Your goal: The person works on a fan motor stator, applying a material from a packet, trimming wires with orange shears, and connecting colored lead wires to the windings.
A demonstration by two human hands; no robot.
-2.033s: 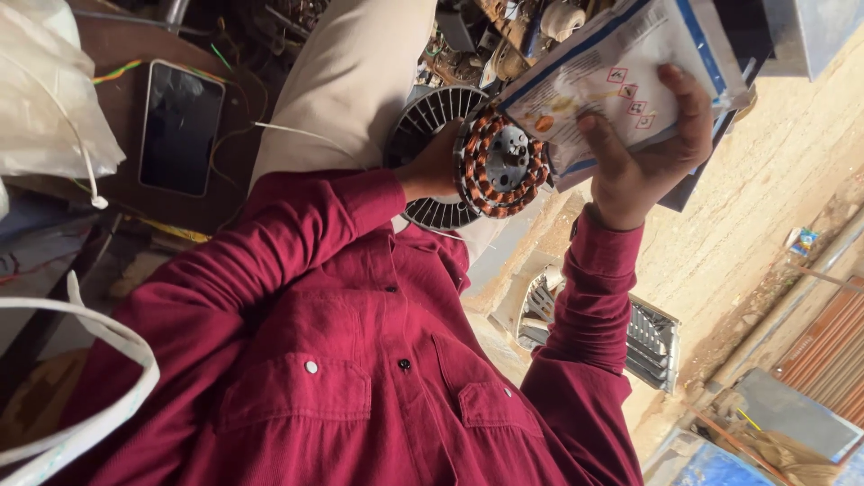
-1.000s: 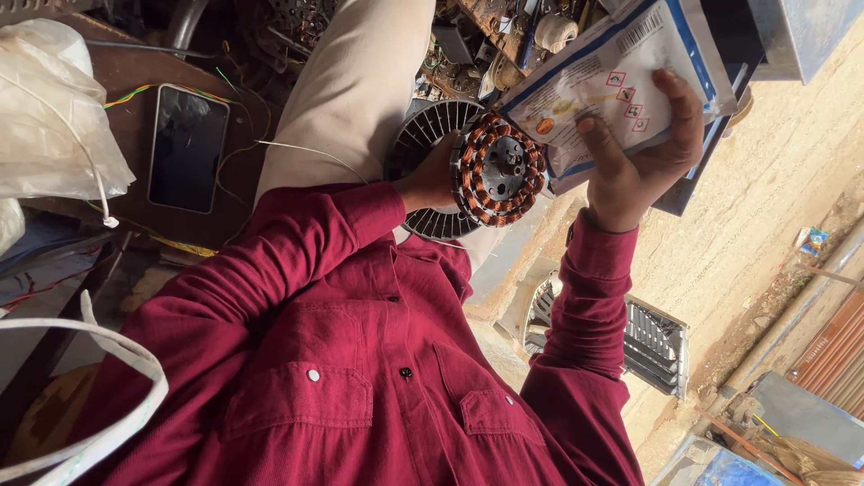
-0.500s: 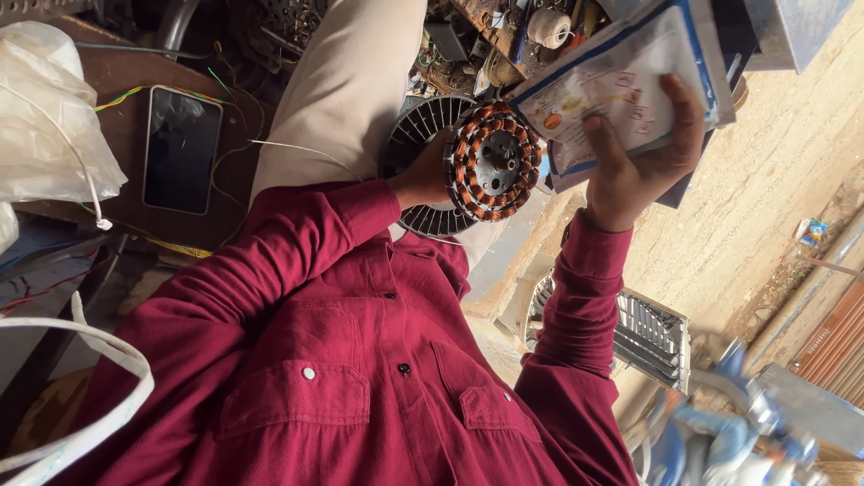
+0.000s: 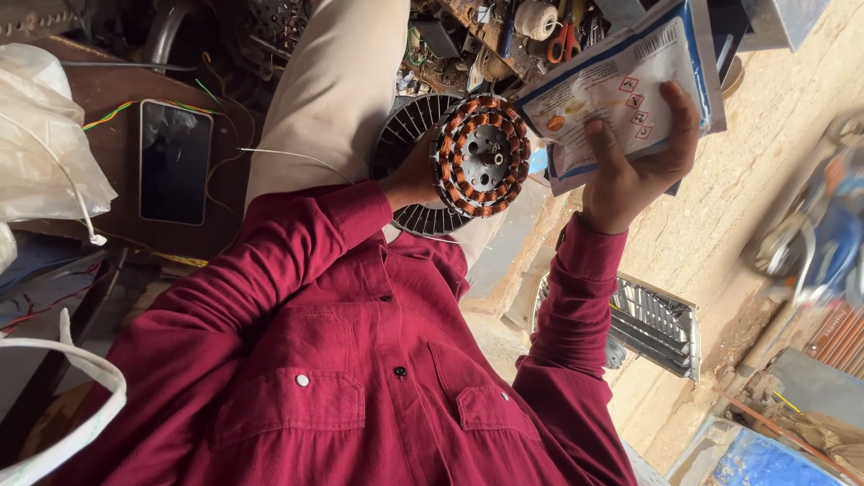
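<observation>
My left hand [image 4: 412, 178] grips a round motor stator [image 4: 481, 155] with copper-coloured windings and a grey metal hub, held upright above my lap. Just behind it sits a grey finned disc [image 4: 407, 126] on my beige trouser leg [image 4: 328, 90]. My right hand [image 4: 634, 171] holds a white and blue printed packet [image 4: 621, 85] next to the stator, thumb on its face. Both arms are in dark red shirt sleeves.
A dark phone [image 4: 175, 162] lies on a brown table [image 4: 99, 90] at the left, beside a white plastic bag [image 4: 45, 135] and coloured wires. Red-handled scissors [image 4: 565, 40], a ball of twine [image 4: 536, 16] and tool clutter lie at the top. A metal grille [image 4: 657, 324] stands on sandy ground at the right.
The stator and packet stay in my hands, almost unmoved. The view has shifted slightly, and a blurred blue shape has moved across the right side.
</observation>
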